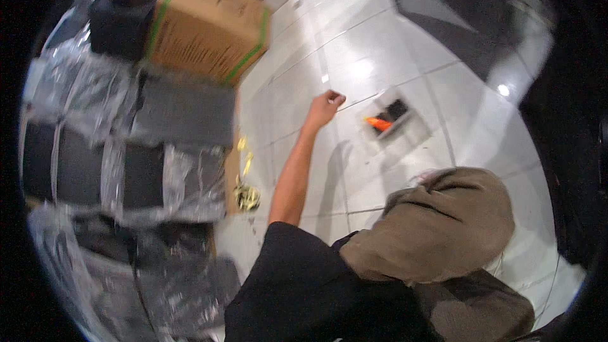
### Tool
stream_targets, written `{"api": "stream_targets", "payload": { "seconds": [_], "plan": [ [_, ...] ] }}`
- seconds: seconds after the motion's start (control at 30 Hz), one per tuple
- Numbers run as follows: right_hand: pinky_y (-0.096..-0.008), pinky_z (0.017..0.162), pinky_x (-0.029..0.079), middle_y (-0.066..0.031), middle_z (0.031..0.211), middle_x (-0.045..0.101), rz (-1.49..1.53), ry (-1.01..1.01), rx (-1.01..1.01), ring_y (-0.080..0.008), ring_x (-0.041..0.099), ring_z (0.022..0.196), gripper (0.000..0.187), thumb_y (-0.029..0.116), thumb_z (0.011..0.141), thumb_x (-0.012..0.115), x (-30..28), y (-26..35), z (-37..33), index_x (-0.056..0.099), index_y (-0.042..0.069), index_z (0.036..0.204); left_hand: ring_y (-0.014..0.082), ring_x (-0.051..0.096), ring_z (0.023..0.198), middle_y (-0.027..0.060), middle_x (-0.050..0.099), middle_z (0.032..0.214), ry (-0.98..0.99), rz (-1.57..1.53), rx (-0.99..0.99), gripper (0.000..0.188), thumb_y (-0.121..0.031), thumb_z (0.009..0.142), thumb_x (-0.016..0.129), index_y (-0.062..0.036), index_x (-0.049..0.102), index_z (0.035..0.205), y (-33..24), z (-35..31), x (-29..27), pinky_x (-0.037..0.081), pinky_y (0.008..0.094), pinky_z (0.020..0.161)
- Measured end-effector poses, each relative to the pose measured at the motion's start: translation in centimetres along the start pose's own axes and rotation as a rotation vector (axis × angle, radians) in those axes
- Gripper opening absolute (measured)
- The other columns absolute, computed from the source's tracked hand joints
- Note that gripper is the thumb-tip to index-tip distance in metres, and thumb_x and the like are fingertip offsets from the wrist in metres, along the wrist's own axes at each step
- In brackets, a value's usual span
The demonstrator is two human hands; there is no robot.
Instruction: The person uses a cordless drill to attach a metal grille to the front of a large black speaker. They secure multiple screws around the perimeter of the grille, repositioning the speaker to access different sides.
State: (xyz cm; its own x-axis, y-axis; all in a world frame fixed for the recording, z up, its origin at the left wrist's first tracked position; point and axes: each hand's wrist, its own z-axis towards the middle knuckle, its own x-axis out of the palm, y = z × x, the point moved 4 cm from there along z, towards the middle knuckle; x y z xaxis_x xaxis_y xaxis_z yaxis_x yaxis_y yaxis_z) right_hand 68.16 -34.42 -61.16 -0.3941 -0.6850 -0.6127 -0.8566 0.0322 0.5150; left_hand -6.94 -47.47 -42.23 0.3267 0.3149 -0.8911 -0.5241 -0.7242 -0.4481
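My left hand (325, 108) reaches out over the tiled floor, its arm coming from a black short sleeve. The fingers are curled together as in a pinch; motion blur hides what they hold, if anything. Just to the right of the hand, a small pale open-topped container (408, 128) sits on the floor. Inside it lie an orange item (379, 123) and a dark item (397, 109), both too blurred to name. A small white square (325, 78) lies on the tiles beyond my fingers. My right hand is out of view.
Dark blocks in clear plastic wrap (79, 164) are stacked along the left. A brown cardboard box (206, 25) with green edging stands at the far left. Crumpled yellow strips (246, 197) lie beside the stack. My bent knee in brown trousers (443, 228) fills the lower right.
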Motion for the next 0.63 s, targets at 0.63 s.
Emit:
{"api": "stream_targets", "payload": {
  "seconds": [0.63],
  "plan": [
    [-0.0329, 0.052, 0.049, -0.0097, 0.064, 0.056, 0.27, 0.515, 0.124, -0.0181, 0.057, 0.054, 0.042, 0.04, 0.086, 0.066, -6.6, -2.3, 14.5, 0.048, 0.009, 0.109, 0.0425, 0.032, 0.132, 0.0262, 0.032, 0.142, -0.392, 0.094, -1.204, 0.091, -0.034, 0.075, 0.074, 0.0001, 0.023, 0.143, 35.7, -33.8, 4.9, 0.033, 0.0474, 0.108]
  ]
}}
